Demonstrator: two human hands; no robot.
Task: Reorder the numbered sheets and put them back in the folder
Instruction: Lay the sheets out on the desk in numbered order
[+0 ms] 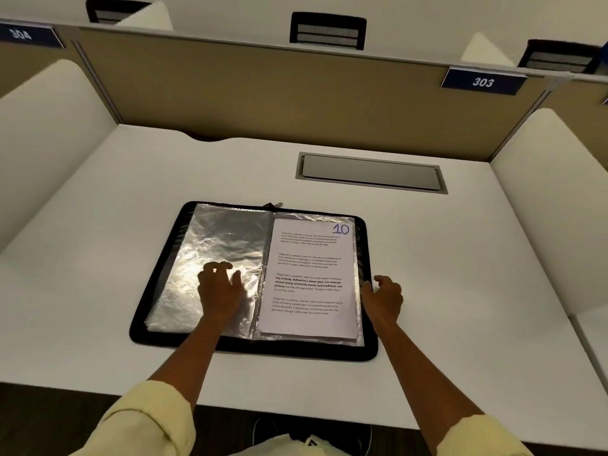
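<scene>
folder (154, 291): black cloth-like border, matt, zip along the edge. left-hand sleeves (210, 251) inside it: clear plastic, glossy, crinkled, throwing silvery glare. sheet marked 10 (312, 274): white paper, matt, smooth, printed text, under a shiny plastic sleeve. desk (460, 274): white, smooth, matt laminate look. cable hatch (371, 172): grey, brushed-metal look. rear partition (263, 93): tan, matt, cloth-like. sleeves on arms (148, 422): pale yellow cloth.

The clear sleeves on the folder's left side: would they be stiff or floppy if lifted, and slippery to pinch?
Probably floppy: the clear sleeves look wrinkled and buckle beside the left hand resting on them. Likely slippery too, given the strong glare off the plastic. Probably light, since no sheet shows inside them, unlike the side holding sheet 10.
</scene>
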